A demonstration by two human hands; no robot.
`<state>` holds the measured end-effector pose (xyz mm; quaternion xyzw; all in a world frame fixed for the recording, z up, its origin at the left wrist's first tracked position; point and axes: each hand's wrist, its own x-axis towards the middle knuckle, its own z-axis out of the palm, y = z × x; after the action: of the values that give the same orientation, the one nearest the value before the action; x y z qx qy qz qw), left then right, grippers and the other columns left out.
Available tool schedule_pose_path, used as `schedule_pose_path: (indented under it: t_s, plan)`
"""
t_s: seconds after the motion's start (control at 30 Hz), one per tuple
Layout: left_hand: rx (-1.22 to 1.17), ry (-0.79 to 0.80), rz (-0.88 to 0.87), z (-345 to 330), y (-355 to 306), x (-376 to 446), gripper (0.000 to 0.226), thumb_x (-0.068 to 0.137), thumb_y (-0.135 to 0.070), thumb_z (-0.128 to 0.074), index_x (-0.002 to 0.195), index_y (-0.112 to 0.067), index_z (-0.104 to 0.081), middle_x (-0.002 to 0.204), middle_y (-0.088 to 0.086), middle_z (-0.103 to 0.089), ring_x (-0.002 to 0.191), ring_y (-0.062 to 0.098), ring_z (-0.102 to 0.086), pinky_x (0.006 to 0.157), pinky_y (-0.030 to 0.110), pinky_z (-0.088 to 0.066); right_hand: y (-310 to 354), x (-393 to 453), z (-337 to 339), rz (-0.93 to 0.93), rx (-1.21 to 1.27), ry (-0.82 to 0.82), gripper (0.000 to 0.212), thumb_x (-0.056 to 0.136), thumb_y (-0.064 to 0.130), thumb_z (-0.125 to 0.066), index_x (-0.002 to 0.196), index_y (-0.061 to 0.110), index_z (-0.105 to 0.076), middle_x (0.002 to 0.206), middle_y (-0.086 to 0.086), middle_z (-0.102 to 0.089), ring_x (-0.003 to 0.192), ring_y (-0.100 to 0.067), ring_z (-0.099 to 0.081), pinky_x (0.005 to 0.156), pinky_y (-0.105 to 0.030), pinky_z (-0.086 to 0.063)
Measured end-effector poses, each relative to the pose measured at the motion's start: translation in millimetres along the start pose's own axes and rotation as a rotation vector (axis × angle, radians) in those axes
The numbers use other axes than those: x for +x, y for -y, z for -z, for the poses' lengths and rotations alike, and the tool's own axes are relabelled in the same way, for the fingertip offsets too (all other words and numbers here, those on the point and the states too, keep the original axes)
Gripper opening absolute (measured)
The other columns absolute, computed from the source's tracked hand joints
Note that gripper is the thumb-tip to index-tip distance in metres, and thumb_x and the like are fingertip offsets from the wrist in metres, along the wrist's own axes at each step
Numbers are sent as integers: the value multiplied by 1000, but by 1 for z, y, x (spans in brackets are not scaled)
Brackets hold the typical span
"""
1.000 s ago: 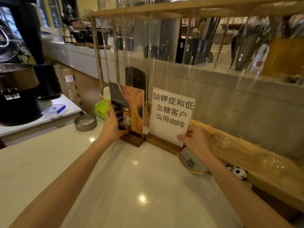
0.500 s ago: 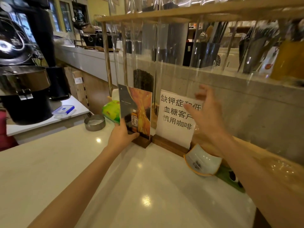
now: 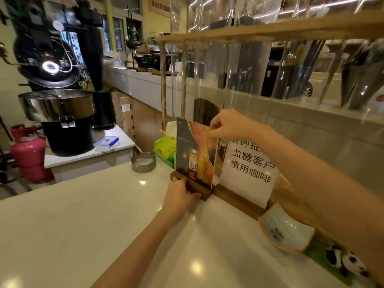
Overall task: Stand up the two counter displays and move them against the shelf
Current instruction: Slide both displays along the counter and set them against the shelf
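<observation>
Two counter displays stand upright side by side on the white counter (image 3: 83, 225), close to the wooden shelf (image 3: 270, 32). The left display (image 3: 193, 154) shows a dark and orange picture with a bottle, set in a wooden base. The right display (image 3: 249, 167) is a white sheet with black Chinese characters in its own wooden base. My left hand (image 3: 178, 194) grips the wooden base of the picture display. My right hand (image 3: 228, 125) pinches that display's top right corner, and my right forearm crosses in front of the white sign.
A round metal tin (image 3: 143, 162) and a green tissue pack (image 3: 164, 148) sit left of the displays. A tilted ceramic dish (image 3: 284, 231) and a panda figure (image 3: 345, 262) lie at the right. A coffee roaster (image 3: 56, 100) and a red gas cylinder (image 3: 29, 154) stand at the far left.
My right hand left the white sign and moved to the top corner of the picture display. My left hand slid down from the picture's edge to its wooden base.
</observation>
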<state>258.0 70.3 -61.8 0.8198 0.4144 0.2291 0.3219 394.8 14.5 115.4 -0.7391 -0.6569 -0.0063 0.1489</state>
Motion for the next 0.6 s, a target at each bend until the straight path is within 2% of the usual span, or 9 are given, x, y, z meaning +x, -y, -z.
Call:
schedule_pose_path:
  t_s: [0.07, 0.2, 0.27, 0.33, 0.5, 0.6]
  plan:
    - [11, 0, -6, 0, 0, 1, 38, 76, -29, -69, 108, -12, -57, 117, 10, -52, 87, 13, -47, 74, 22, -43, -2, 2, -3, 10, 69, -19, 31, 81, 25, -58, 78, -4, -69, 62, -8, -53, 51, -10, -43, 49, -16, -34]
    - [32, 7, -33, 0, 0, 7, 47, 78, -29, -66, 120, -11, -53, 119, 10, -51, 93, 16, -47, 79, 24, -41, -4, 4, -6, 0, 124, -43, 23, 81, 21, -59, 76, 1, -71, 58, -3, -55, 51, -8, -46, 47, -13, -36]
    - [40, 10, -43, -1, -2, 9, 50, 79, -29, -66, 123, -11, -51, 121, 10, -51, 97, 17, -48, 81, 24, -41, -5, 5, -6, -18, 145, -50, 21, 80, 17, -59, 78, 0, -71, 63, -7, -60, 56, -12, -52, 53, -18, -41]
    - [35, 10, -46, -3, -3, 13, 49, 78, -29, -66, 122, -12, -51, 122, 10, -50, 93, 13, -44, 80, 23, -41, -7, 5, -6, -37, 162, -57, 20, 81, 15, -58, 81, -1, -71, 70, -11, -63, 61, -16, -56, 56, -23, -44]
    - [3, 15, -55, -9, -9, 22, 46, 78, -26, -67, 120, -13, -54, 123, 9, -51, 101, 18, -49, 85, 25, -43, -12, 8, -7, -79, 156, -78, 21, 82, 13, -56, 81, -3, -70, 74, -15, -63, 67, -21, -56, 54, -20, -41]
    - [-6, 22, -76, -12, -12, 26, 42, 78, -26, -67, 116, -12, -56, 120, 9, -52, 97, 16, -49, 83, 24, -42, -15, 9, -7, -120, 162, -73, 21, 81, 12, -57, 82, -4, -70, 73, -13, -59, 67, -21, -53, 52, -20, -38]
